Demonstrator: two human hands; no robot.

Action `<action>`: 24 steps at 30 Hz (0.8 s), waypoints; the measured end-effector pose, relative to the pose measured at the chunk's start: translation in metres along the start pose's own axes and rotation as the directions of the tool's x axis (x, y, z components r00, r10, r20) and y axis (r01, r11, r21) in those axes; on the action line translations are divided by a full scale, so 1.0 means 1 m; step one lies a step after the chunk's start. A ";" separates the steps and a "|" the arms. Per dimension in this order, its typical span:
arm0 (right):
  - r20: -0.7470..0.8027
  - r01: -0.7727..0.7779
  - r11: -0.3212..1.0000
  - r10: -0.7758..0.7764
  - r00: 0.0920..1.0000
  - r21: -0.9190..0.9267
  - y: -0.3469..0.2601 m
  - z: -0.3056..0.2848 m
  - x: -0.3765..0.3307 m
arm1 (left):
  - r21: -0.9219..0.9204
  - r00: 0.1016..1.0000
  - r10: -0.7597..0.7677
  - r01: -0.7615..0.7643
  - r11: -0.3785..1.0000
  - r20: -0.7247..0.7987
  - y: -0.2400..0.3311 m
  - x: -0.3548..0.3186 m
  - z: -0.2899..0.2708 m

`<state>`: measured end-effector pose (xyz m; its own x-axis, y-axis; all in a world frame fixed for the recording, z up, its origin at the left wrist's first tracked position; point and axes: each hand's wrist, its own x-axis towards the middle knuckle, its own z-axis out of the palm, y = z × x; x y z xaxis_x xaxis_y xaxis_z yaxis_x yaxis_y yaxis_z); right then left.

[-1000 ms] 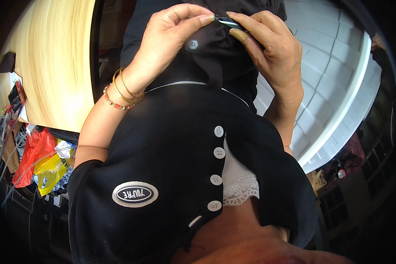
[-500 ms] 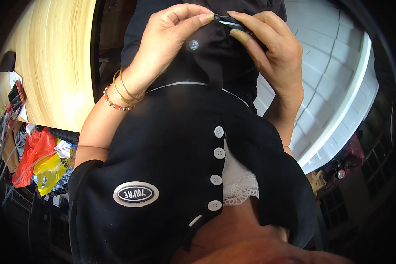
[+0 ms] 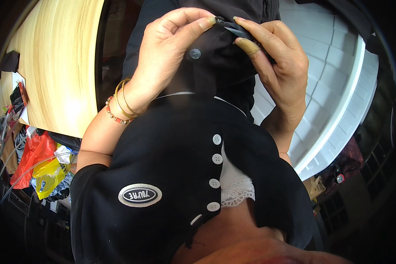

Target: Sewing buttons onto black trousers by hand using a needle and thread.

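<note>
At the far left, pale cords (image 3: 1, 152) hang in a tangle, with a red plastic bag (image 3: 36, 152) just beside them and a yellow plastic bag (image 3: 50, 178) touching it. Above these, a light wood-grained counter (image 3: 59, 66) curves along the rim of the view. Next come a bead bracelet (image 3: 111, 113) and thin gold bangles (image 3: 126, 100) on the left wrist. Below, an oval patch (image 3: 140, 195) marks the person's black top (image 3: 171, 145). The left hand (image 3: 169, 44) reaches up over the lap, its grip pinched together, thumb against forefinger, on a bit of the dark garment (image 3: 224, 66). That garment lies gathered across the lap, between and below both hands, with a translucent button (image 3: 195, 53) on it. Just right of the pinch, a small pointed blade (image 3: 236, 31) points toward the left fingertips. The right hand (image 3: 284, 61) has its grip clamped on the blade between thumb and fingers; the thumb's end looks yellowish. Farthest right, beyond that forearm, stands a large white tray (image 3: 354, 79) with a raised rim.
</note>
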<state>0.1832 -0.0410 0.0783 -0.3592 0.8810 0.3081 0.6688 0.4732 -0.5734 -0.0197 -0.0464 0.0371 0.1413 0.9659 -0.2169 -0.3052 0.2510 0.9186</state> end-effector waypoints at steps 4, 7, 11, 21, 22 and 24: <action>0.038 -0.046 0.999 0.046 0.998 -0.003 0.002 -0.002 0.000 | -0.005 1.000 0.000 0.000 1.000 0.015 -0.003 0.001 -0.002; 0.060 -0.053 0.999 0.053 0.997 -0.006 0.003 -0.003 0.001 | 0.076 0.999 0.013 -0.016 0.997 0.033 -0.002 0.001 -0.004; 0.087 -0.073 0.997 0.071 0.994 0.019 0.006 -0.002 0.001 | 0.111 0.998 -0.023 0.017 0.994 0.050 -0.008 0.002 -0.011; 0.096 0.011 0.996 -0.019 0.995 0.084 0.008 0.001 0.003 | 0.141 0.998 -0.028 0.018 0.990 0.064 -0.011 0.003 -0.013; 0.116 -0.018 0.994 0.005 0.993 0.109 0.004 0.000 0.006 | 0.141 0.998 -0.029 0.020 0.990 0.064 -0.011 0.003 -0.012; 0.136 -0.048 0.989 0.029 0.990 0.136 0.001 0.000 0.006 | 0.121 0.998 -0.026 0.019 0.993 0.061 -0.011 0.002 -0.011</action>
<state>0.1818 -0.0348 0.0795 -0.4247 0.8862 0.1850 0.5902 0.4260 -0.6857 -0.0266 -0.0464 0.0229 0.2060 0.9534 -0.2203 -0.1868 0.2593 0.9475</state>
